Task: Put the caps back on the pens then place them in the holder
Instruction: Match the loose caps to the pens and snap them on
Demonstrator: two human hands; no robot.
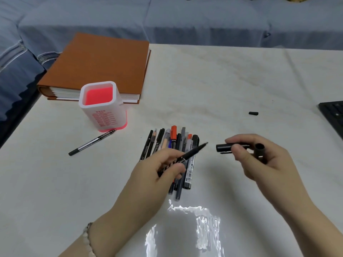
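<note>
Now my left hand [159, 168] grips the slim black plastic pen [191, 153] mid-barrel (light, stiff, probably slick); my right hand [263, 164] pinches its black tubular cap [224, 147] at three o'clock, pink-lined white holder [104, 112] at ten.

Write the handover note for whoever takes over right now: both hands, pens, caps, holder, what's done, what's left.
Left hand: grips an uncapped black pen, tip aimed toward the right hand.
Right hand: pinches a clipped black cap, not yet on the pen; a second black cap sits tucked in the same hand.
Pen pile lies under the left hand. A single pen lies at the base of the holder. A loose cap lies far right.
Done: nothing shows in the holder.
Left: cap the held pen, check the others, load them all.
</note>
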